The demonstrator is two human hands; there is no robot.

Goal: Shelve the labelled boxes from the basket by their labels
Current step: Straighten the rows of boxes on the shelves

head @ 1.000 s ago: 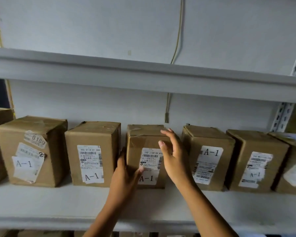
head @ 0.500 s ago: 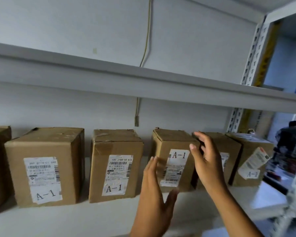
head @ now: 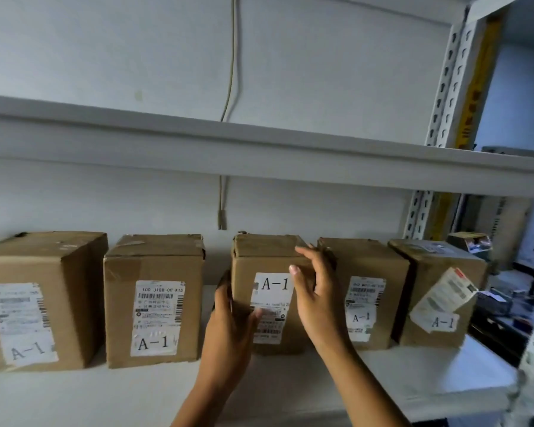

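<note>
Two hands (head: 272, 309), five boxes (head: 154, 300)

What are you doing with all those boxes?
A person is putting boxes on a shelf. Both hands are on the middle box: the left hand at its left edge, the right hand at its right. That box stands in a row with four others, and every label that can be read says A-1.
</note>
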